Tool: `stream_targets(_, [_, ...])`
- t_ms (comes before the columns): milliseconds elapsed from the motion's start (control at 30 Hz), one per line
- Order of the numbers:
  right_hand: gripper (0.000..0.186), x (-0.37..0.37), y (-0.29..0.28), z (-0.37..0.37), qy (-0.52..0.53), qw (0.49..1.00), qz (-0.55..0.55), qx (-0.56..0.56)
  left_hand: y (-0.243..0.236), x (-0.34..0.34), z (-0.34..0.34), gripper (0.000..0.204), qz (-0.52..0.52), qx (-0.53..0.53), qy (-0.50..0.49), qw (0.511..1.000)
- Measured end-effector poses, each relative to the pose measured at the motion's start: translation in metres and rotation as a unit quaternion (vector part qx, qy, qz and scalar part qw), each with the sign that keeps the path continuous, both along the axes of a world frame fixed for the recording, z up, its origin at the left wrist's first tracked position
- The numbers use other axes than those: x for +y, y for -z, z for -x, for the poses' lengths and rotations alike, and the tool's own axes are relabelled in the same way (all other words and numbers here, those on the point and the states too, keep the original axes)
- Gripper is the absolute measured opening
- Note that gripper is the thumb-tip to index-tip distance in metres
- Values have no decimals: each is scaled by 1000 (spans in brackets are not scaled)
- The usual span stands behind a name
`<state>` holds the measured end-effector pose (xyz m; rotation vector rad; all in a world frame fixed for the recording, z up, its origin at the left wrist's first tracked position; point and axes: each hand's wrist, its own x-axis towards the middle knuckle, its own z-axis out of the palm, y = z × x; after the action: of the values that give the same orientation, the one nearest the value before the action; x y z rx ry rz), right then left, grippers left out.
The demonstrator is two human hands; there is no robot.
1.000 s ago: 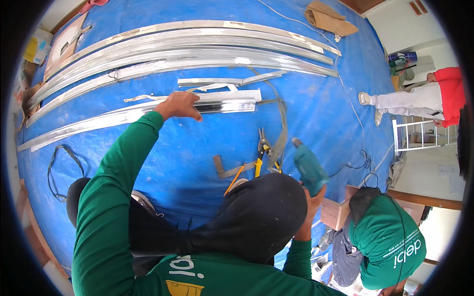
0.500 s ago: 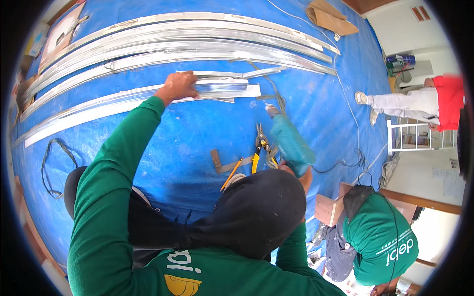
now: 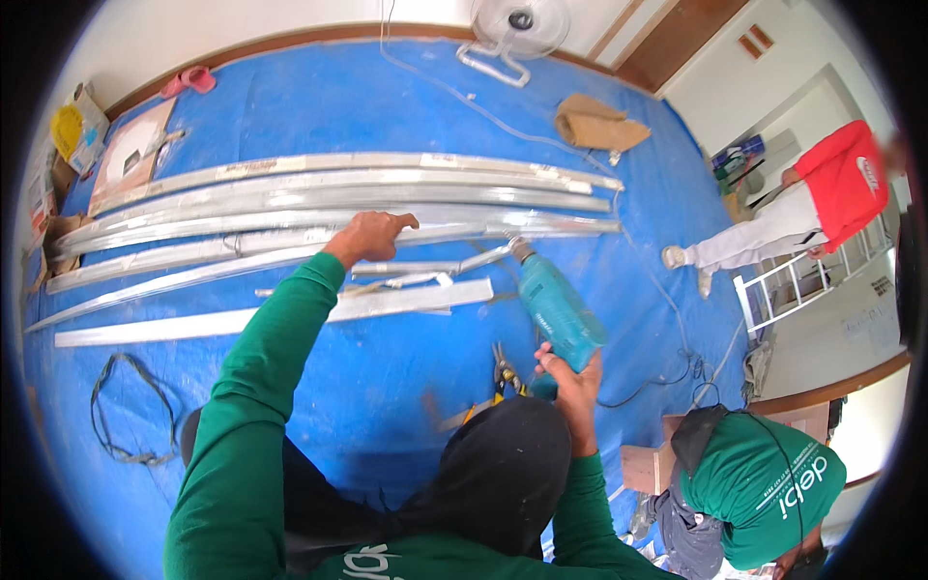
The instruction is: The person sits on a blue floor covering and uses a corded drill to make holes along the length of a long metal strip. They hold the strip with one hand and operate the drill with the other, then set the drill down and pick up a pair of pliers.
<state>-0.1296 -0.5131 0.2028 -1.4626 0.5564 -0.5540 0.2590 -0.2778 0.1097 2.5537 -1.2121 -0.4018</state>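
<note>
My left hand (image 3: 372,237) is closed around a long, thin metal channel (image 3: 174,283), raised off the blue sheet at its right part. In my right hand (image 3: 572,385) is a teal power drill (image 3: 561,314), held by its handle. The drill's nose points up and left, close to the channel's right end; whether they touch I cannot tell. Below the channel lies a flat white metal strip (image 3: 193,327), with shorter metal pieces (image 3: 406,270) beside it. Tin snips (image 3: 502,372) with yellow handles lie by my right knee, partly hidden.
Several long metal profiles (image 3: 387,177) lie across the blue floor sheet (image 3: 319,106). A cable loop (image 3: 121,449) is at left, brown paper (image 3: 594,124) at far right. A person in red (image 3: 841,188) stands near a white ladder (image 3: 788,290); another in green (image 3: 754,474) bends at lower right.
My left hand has lifted the metal channel off the white strip. The drill's nose has come up toward the channel's end. The view has tilted up, bringing in a fan and the far wall.
</note>
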Motion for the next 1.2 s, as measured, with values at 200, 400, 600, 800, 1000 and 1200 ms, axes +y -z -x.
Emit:
stream_targets(200, [44,36,-139,-55,-39,984,37,-170,-202,39,-42,71,59,77,-58,994])
stream_targets(400, [45,107,-173,-76,-102,972,-72,-200,-295,80,17,57,238,-239,-69,939])
stream_targets(600, [33,135,-146,-76,-95,977,70,-179,-291,74,26,48,209,-332,-71,917])
stream_targets(800, [24,147,-147,-78,-105,977,45,-178,-288,73,20,43,181,-324,-98,923])
stream_targets(1000, [22,144,-148,-68,-100,978,65,-174,-294,72,23,45,193,-367,-113,903])
stream_targets(1200, [22,134,-149,-65,-97,975,66,-187,-297,68,26,44,190,-384,-115,896])
